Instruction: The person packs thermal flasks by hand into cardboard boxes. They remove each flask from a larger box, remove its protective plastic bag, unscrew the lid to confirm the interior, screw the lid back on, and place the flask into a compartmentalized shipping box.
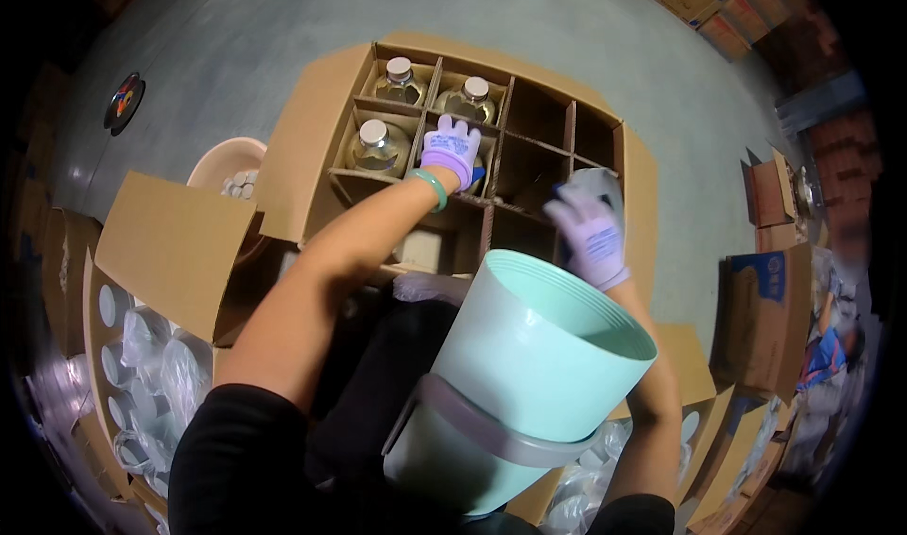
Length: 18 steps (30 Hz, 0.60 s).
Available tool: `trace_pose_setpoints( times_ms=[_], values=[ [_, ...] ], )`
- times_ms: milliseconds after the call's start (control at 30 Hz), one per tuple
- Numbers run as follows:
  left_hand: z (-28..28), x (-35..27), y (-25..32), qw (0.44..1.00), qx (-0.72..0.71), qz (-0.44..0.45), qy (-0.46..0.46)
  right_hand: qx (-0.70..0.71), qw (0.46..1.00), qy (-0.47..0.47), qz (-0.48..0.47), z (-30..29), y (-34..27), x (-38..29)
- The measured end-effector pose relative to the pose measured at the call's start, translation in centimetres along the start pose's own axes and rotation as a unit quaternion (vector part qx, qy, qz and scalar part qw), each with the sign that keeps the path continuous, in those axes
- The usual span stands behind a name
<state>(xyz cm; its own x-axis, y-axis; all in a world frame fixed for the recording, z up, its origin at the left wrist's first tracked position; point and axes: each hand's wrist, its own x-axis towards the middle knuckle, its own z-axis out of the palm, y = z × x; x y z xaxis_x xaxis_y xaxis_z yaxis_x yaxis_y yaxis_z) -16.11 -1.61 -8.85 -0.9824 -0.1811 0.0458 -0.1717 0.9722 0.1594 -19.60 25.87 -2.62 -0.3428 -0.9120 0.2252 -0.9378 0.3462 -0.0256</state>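
Observation:
Before me is a cardboard carton (322, 138) split into cells by cardboard dividers (502, 159). Clear glass jars with pale caps sit in its far-left cells: one in the corner (401, 85), one beside it (473, 99) and one nearer (375, 145). My left hand (451, 149), in a lilac-and-white glove, lies over the cell right of that nearer jar. Part of a glass jar shows beneath it, but its cap is hidden. My right hand (587, 234), gloved and blurred, reaches into the right-hand cells beside a greyish thing (601, 184) I cannot make out.
A mint-green plastic bin (545, 365) with a grey band stands close to my body, below my right hand. Left are a peach basin (227, 159) holding pale caps and an open carton (170, 252) of plastic-wrapped jars. Another person (825, 354) is at far right.

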Motion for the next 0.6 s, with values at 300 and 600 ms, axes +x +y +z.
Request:
trace_pose_setpoints(
  times_ms=[300, 600],
  values=[
    [1.0, -1.5, -1.5, 0.997, -0.048, -0.048, -0.022, 0.054, 0.998, -0.037, 0.011, 5.2, -2.9, -0.8],
    [-15.2, -1.7, 0.7, 0.960, -0.099, 0.173, 0.195, 0.424, 0.874, 0.024, 0.236, -2.7, -5.7, -0.4]
  ],
)
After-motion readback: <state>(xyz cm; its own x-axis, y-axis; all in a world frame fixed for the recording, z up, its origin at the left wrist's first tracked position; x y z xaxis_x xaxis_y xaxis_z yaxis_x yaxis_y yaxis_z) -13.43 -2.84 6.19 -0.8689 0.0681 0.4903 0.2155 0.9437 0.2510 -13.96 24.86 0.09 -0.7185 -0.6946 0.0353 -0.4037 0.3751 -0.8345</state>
